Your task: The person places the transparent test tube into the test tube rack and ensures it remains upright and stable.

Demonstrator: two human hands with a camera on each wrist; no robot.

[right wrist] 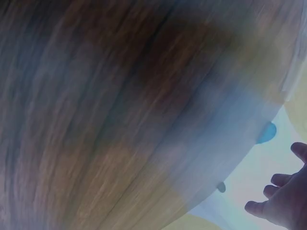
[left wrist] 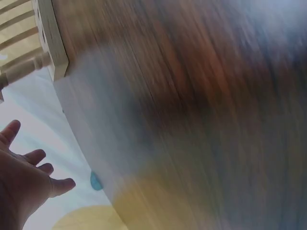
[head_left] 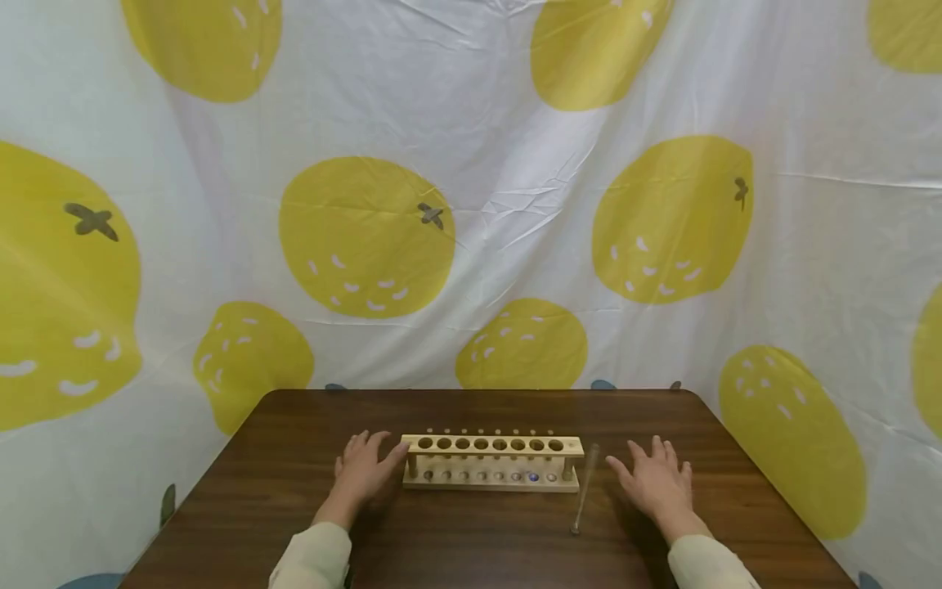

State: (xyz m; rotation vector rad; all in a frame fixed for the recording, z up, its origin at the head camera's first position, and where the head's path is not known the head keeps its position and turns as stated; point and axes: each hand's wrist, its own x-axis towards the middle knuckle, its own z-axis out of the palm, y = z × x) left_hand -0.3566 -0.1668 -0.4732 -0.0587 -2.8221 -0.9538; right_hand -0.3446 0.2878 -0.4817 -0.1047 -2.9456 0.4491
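A wooden test tube rack (head_left: pixel 491 447) stands on the brown table, with a row of round holes along its top bar. Its base carries a row of small round hollows, one of them showing blue. At the rack's left end is my left hand (head_left: pixel 365 468), fingers spread, the thumb tip right at the top bar. In the left wrist view the same hand (left wrist: pixel 26 179) appears beside the rack's end (left wrist: pixel 53 40). A clear glass tube (head_left: pixel 585 491) lies just right of the rack. Farther right, my right hand (head_left: pixel 657 481) hovers with fingers apart, holding nothing; the right wrist view shows its spread fingers (right wrist: pixel 280 179).
The dark wood-grain table (head_left: pixel 309 425) has rounded far corners. Behind it and along both sides hangs a white cloth (head_left: pixel 508 164) printed with large yellow lemons. Short wooden pegs (head_left: pixel 481 431) show along the rack's back.
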